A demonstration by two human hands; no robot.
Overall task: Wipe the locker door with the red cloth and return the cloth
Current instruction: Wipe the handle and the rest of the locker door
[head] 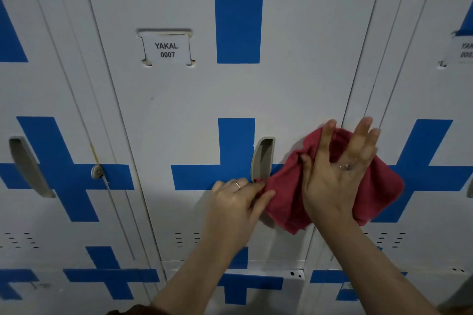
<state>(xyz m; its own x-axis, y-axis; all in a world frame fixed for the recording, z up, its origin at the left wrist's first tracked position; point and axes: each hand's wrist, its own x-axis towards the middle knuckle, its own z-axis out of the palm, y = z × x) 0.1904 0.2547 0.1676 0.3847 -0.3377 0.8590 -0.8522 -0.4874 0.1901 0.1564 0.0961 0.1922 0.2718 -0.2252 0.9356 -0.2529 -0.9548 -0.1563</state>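
Left hand [235,202], ring on one finger, pinches the left corner of the crumpled red cloth [284,186] of soft fabric between thumb and fingertips. Right hand [337,176] lies palm-first on the middle of it, fingers spread and mostly straight. It's pressing, not gripping.

The cloth is at the right side of the white metal locker door [192,110] with blue painted crosses, just right of the grey recessed handle [262,158]. Its right part crosses the seam onto the neighbouring locker on the right [422,89]. It's bunched, with folds hanging below the palm. Can't tell how flat it sits on the metal.

My read: squaring up the cloth for a wipe pass. Can't tell how much of the door is done. To do it well:
- Pull the pinched corner taut so the pad flattens, then release. A bunched cloth wipes only on its ridges.
- Lay the fingers flat to spread pressure over the whole pad.
- Make overlapping passes from the far end of the door to the near end.
- Work round the rim of the handle recess — the loose corner could snag there.
- Go light over the paper label card "YAKAL 0007" [167,50] in its slot, far left on the door. A hard pass could lift it out.
- Stay inside the door seams.
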